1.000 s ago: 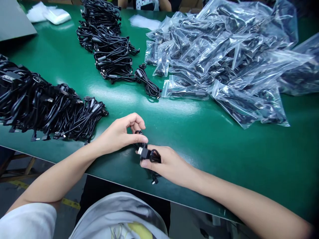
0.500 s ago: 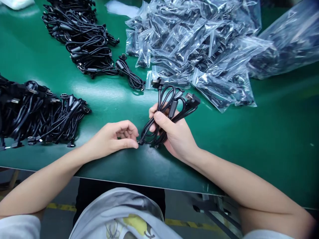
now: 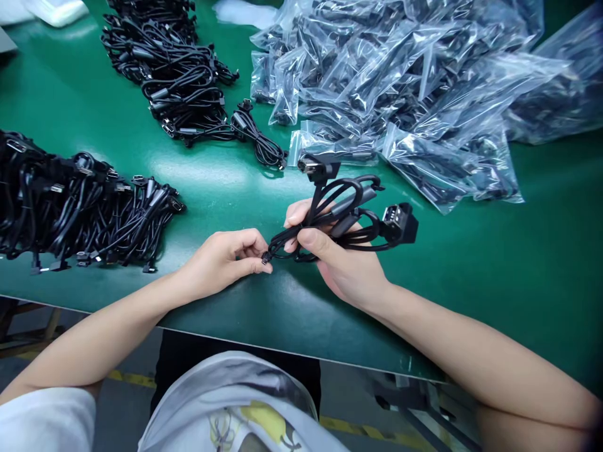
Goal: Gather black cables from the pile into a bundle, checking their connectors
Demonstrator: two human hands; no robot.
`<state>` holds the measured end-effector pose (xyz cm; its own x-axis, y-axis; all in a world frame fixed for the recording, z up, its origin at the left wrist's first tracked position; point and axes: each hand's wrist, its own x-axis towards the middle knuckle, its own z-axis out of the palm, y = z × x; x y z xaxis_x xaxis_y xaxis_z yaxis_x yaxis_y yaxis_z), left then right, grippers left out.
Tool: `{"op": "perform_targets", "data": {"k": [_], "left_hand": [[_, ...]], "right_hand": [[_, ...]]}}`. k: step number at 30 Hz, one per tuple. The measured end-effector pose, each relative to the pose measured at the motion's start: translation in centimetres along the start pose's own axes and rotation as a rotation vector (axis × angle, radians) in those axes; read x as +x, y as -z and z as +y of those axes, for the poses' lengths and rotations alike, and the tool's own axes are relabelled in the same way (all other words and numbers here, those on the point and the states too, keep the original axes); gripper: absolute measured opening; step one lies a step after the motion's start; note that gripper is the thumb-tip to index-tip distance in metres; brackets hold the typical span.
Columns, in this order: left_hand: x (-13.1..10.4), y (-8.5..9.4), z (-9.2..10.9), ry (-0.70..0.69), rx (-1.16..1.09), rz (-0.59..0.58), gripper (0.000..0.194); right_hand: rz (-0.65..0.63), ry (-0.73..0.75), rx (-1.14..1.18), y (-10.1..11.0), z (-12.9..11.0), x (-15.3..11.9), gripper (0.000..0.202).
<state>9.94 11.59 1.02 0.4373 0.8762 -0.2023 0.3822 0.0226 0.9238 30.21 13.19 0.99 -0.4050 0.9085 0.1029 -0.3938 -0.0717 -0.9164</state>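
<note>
Coiled black cables [image 3: 346, 207] with boxy metal-faced connectors lie across the fingers of my right hand [image 3: 348, 263]. The thumb presses them from the near side, and the connector ends stick out up and to the right. My left hand [image 3: 235, 260] is at the left end of the bundle, its thumb and forefinger pinched on a small plug [image 3: 266, 257] of the cable. The other left fingers curl in behind. How many cables are in the bundle I cannot tell.
Bundled black cables [image 3: 117, 220] lie in a row at left, and another heap [image 3: 183, 94] lies farther back. One cable bundle [image 3: 259, 138] sits apart. Clear bags of cables [image 3: 377, 75] pile up at back right on the green table [image 3: 471, 263]. White plastic [image 3: 56, 9] lies far left.
The cable bundle has tilted, its connectors swinging right and toward me. My left thumb and forefinger have closed on the small plug. The view has shifted slightly.
</note>
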Motion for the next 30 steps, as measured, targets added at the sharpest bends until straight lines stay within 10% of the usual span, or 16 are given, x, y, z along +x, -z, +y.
{"op": "perform_targets", "data": {"k": [24,30], "left_hand": [[-0.01,0.07,-0.90,-0.038,0.026,0.025,0.014],[0.26,-0.13,-0.61,0.057,-0.124,0.050,0.012]], "right_hand": [[-0.121,0.014,-0.130,-0.49,-0.67,-0.31,0.014],[0.157,-0.004,-0.133,-0.53,-0.11,0.05,0.018]]}}
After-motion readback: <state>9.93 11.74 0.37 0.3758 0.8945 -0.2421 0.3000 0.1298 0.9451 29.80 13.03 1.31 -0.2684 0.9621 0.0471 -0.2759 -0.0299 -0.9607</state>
